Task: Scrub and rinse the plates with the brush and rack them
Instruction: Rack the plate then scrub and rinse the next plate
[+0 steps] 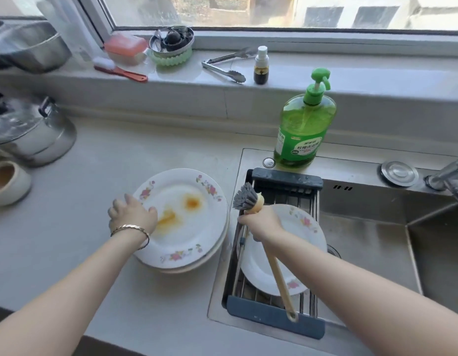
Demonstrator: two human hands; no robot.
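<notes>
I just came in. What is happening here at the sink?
A person is washing plates. The left hand grips the rim of the top plate of a stack on the counter; this plate has orange stains. The right hand holds the brush near its bristles, above the rack that sits across the sink. One clean-looking plate lies in the rack. A green soap bottle stands behind it.

The pale grey desk [99,155] carries a stack of flowered plates [212,262] directly under the left hand [131,214], which grips the rim of the sauce-stained top plate [192,227]. Beyond that hand and to its left stands a lidded steel pot [35,134], with a cream dish [7,183] just in front of it.
</notes>
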